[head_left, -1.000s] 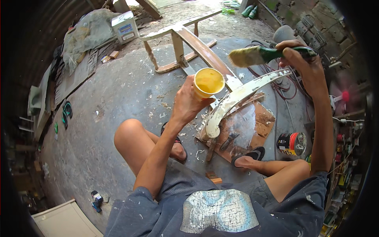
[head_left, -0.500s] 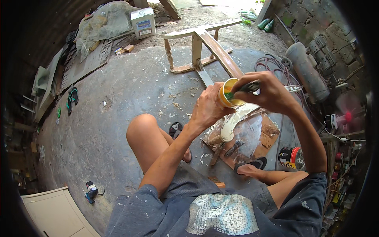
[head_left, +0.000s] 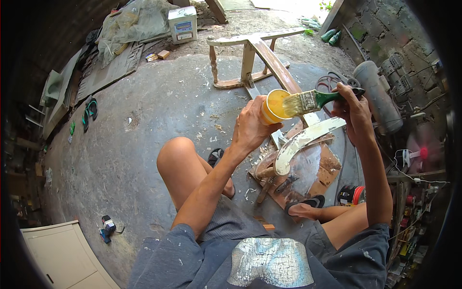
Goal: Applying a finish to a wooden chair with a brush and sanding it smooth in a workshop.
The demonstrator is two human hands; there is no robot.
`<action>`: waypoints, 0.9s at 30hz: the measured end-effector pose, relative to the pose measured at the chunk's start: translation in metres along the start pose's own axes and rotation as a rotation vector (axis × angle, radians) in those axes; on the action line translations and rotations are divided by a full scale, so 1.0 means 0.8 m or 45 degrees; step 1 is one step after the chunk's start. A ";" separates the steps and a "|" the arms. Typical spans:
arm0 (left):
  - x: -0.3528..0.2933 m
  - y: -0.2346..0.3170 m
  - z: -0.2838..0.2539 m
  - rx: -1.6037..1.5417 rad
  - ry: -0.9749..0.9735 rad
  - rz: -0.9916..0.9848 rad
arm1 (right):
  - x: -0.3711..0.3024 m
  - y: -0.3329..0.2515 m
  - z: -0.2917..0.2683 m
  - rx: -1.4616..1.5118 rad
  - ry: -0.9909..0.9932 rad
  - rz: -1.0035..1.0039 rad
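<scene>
Our left grip holds a cup of yellow goo. Our right grip holds a brush, its hairs by the cup's rim. We see a wooden frame beyond.

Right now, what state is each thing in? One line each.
Cup: open-topped, yellow contents inside; exact tilt unclear
Brush: bristle end at the cup's mouth; contact unclear
Left hand: grip closed around the cup
Right hand: grip closed on the brush
Wooden frame: paint patchy, brown wood bare in places
Fan: blades blurred, apparently spinning
Flip-flops: unworn
White box: standing upright
</scene>
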State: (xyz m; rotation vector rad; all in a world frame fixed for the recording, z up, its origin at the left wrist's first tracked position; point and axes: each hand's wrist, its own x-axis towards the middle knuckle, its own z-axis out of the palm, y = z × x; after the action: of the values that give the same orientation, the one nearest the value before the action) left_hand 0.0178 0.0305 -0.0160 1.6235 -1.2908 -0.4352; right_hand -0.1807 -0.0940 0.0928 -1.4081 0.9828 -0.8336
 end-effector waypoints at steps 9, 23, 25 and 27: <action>0.025 -0.014 -0.003 -0.169 0.051 -0.014 | 0.014 -0.002 -0.020 0.192 0.118 0.064; 0.124 -0.019 -0.015 -0.350 0.018 -0.028 | 0.144 0.016 0.045 1.152 0.033 -0.125; 0.116 -0.012 -0.008 -0.322 0.059 -0.016 | 0.192 0.015 0.054 1.045 0.023 -0.155; 0.111 -0.003 -0.012 -0.390 0.045 -0.004 | 0.241 0.025 0.077 0.848 -0.090 -0.168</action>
State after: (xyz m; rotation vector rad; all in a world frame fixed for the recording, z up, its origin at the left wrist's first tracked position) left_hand 0.0595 -0.0434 0.0109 1.3697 -1.1343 -0.5739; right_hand -0.0502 -0.2462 0.0568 -0.9195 0.4851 -1.0771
